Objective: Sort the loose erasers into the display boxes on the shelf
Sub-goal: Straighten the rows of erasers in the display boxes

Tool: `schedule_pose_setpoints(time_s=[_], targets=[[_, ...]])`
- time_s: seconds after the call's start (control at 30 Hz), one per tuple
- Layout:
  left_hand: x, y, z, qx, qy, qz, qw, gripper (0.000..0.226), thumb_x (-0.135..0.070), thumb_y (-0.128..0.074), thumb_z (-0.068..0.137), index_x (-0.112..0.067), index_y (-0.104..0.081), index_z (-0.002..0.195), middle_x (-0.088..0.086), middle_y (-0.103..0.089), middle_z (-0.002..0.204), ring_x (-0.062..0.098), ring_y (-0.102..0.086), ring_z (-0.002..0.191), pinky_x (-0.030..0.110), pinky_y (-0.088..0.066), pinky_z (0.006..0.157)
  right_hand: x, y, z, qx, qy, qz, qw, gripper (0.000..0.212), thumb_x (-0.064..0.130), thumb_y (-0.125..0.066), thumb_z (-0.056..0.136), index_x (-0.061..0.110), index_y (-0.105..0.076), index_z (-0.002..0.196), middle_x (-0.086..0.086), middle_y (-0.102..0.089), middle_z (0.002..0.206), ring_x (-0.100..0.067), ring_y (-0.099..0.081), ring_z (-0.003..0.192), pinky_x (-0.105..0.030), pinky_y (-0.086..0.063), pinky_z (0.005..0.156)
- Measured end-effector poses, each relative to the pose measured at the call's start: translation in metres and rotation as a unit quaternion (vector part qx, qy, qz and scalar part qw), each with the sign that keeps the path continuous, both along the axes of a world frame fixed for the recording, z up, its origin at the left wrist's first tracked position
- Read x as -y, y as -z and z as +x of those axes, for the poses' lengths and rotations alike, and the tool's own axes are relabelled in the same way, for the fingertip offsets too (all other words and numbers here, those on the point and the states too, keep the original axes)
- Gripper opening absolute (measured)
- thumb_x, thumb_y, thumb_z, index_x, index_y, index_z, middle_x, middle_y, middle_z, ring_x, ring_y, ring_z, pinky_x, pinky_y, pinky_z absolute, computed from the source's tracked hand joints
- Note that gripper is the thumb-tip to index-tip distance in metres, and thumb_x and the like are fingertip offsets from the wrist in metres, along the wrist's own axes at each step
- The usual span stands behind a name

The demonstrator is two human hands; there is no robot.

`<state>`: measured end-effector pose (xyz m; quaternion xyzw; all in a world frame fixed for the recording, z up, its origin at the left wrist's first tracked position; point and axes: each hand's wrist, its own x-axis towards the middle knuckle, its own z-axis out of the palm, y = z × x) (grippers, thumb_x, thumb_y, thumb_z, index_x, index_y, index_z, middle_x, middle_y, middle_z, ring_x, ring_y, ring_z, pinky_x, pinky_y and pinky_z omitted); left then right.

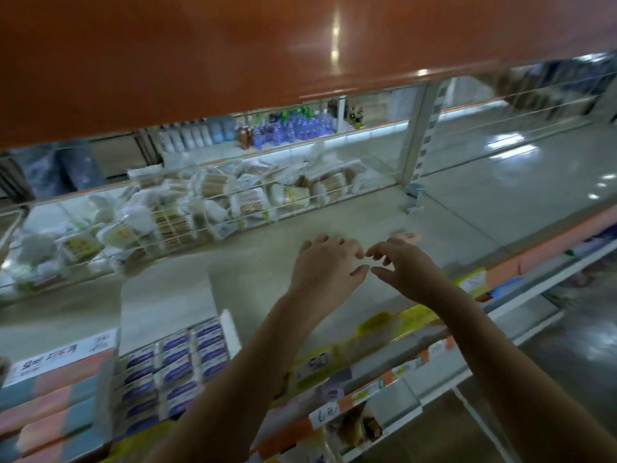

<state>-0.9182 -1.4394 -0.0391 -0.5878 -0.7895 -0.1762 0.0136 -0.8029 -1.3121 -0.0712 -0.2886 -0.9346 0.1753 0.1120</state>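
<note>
An orange upper shelf (233,55) fills the top of the frame, blurred and close to the camera. Below it the pale grey shelf (260,272) runs from lower left up to the right, mostly bare at its middle. Along its far side, left of centre, a clear-fronted bin (187,208) holds a heap of small white and tan packets. At lower left stands a display box (173,365) packed with white erasers in blue-printed sleeves, set in tight rows; just left of it sits a second display box (46,409) of pink and blue-grey erasers, with a white printed flap upright at its back. Yellow price strips (377,332) line the shelf's front edge.

Both bare forearms reach up from the bottom right to mid-frame. The left hand (327,265) and right hand (405,269) hover over the bare shelf, fingertips almost touching one another, each grip released with fingers loosely curled and nothing in them. Just beyond the right hand, a small pink loose eraser (409,236) lies on the shelf, blurred.
</note>
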Motion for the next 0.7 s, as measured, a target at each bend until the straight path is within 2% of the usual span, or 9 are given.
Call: schedule_pose_setpoints(time_s=[0.23,0.4,0.47,0.7], targets=[[-0.1,0.028,0.021,0.024,0.026,-0.051,0.998,0.037,-0.04,-0.055,0.089,-0.025,-0.053,0.123,0.0,-0.06,0.115,0.023,-0.052,0.11,0.036,-0.039,0.092,-0.094,0.0,0.035,0.044,0.048,0.007,0.998,0.03,0.015,-0.063,0.086,0.014,-0.062,0.116,-0.006,-0.058,0.111,-0.02,-0.06,0.092,-0.027,-0.041,0.08],[-0.148,0.044,0.022,0.016,-0.001,-0.105,0.994,0.041,-0.041,-0.052,0.09,-0.022,-0.05,0.126,0.005,-0.056,0.124,0.026,-0.049,0.116,0.037,-0.038,0.094,-0.153,0.007,0.032,0.052,0.062,0.024,0.996,0.033,0.012,-0.063,0.085,0.011,-0.061,0.118,-0.01,-0.058,0.115,-0.023,-0.059,0.1,-0.026,-0.041,0.085],[-0.162,0.052,0.02,0.019,-0.01,-0.112,0.994,0.042,-0.044,-0.049,0.091,-0.021,-0.05,0.127,0.006,-0.055,0.127,0.027,-0.049,0.117,0.037,-0.038,0.095,-0.171,0.012,0.024,0.053,0.068,0.028,0.996,0.037,0.012,-0.062,0.084,0.011,-0.059,0.121,-0.012,-0.056,0.12,-0.026,-0.058,0.103,-0.031,-0.043,0.088],[-0.183,0.065,0.015,0.017,-0.028,-0.112,0.993,0.039,-0.043,-0.04,0.097,-0.016,-0.058,0.12,0.008,-0.056,0.12,0.027,-0.049,0.115,0.036,-0.038,0.094,-0.202,0.029,-0.014,0.118,0.032,0.123,0.985,0.044,0.007,-0.047,0.09,0.016,-0.047,0.133,-0.01,-0.039,0.141,-0.03,-0.039,0.126,-0.036,-0.035,0.106]])
